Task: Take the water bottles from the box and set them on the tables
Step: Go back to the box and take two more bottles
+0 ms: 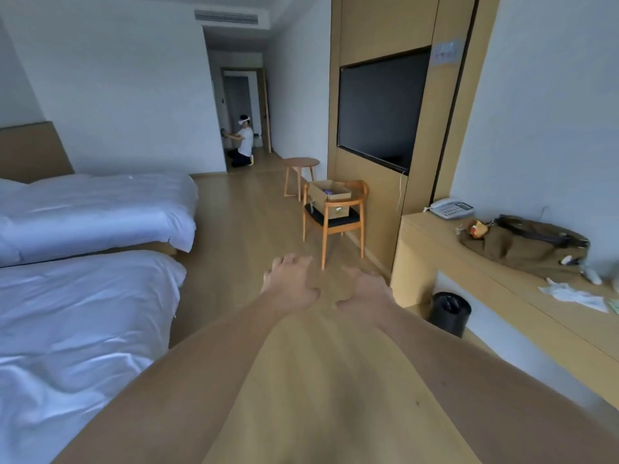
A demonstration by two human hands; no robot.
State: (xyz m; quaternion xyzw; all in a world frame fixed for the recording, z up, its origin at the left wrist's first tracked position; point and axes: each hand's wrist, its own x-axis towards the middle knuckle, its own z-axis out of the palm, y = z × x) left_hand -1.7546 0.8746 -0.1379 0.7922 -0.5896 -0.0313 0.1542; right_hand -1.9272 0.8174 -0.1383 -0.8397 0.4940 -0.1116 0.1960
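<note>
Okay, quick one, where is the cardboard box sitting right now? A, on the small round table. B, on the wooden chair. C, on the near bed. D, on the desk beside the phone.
B: the cardboard box rests on the wooden chair, open at the top, near the TV wall.

Both forearms and hands (pixel 291 284) are bare, with no sleeves showing.

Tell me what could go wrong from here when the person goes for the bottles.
The open cardboard box sits across the wooden armchair, raised on its armrests, so pulling bottles out could tip it. Both hands are empty and far from it. The small round wooden side table looks light and easy to knock.
</note>
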